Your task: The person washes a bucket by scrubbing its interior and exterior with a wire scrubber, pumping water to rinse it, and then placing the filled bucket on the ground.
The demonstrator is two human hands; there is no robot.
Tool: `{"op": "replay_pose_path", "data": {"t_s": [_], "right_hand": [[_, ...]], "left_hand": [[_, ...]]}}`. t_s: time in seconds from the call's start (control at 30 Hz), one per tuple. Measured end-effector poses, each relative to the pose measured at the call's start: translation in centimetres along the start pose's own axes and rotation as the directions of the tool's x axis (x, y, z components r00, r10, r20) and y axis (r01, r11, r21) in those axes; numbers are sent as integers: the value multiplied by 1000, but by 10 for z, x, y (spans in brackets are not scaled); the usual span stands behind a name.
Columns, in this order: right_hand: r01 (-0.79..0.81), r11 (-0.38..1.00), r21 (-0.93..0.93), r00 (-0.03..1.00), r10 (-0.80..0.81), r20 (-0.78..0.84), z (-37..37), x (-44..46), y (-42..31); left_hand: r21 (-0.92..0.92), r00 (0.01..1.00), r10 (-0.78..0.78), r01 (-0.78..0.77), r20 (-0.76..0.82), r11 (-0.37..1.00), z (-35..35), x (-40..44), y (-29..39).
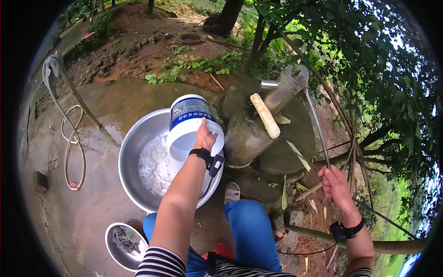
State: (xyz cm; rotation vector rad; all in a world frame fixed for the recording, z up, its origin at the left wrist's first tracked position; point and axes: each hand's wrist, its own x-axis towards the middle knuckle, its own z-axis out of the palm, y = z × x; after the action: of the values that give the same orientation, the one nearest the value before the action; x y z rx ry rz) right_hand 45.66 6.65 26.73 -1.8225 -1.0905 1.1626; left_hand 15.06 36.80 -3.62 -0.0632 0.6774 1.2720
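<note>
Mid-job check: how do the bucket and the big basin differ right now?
Pose: the bucket is tipped, its mouth facing the camera, with the left hand at its rim; the big basin sits upright on the ground.
Look: the bucket is white with a blue label; the big basin is plain silvery metal.
Size: the big basin is clearly wider than the bucket.
Both are round and open-mouthed.

Looped hose [84, 162] on wet ground [99, 161]
</note>
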Motion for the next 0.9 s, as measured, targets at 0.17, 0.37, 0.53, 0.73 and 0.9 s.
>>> {"op": "replay_pose_path", "data": {"t_s": [0.17, 0.37, 0.53, 0.73, 0.9], "right_hand": [[344, 810, -474, 839, -492, -231, 7, 43, 68], [247, 916, -315, 890, -343, -300, 27, 42, 79], [281, 925, -254, 856, -361, -369, 46, 66, 107], [441, 897, 2, 820, -402, -407, 104, 127, 154], [534, 846, -21, 751, -485, -449, 150, 207, 177]], "left_hand": [[13, 999, 29, -29, -40, 999, 13, 31, -14], [39, 997, 71, -72, 25, 997, 23, 45, -41], [104, 986, 126, -138, 111, 985, 23, 55, -46], [100, 987, 143, -150, 73, 984, 42, 41, -32], [166, 988, 154, -156, 26, 974, 29, 91, -37]]}}
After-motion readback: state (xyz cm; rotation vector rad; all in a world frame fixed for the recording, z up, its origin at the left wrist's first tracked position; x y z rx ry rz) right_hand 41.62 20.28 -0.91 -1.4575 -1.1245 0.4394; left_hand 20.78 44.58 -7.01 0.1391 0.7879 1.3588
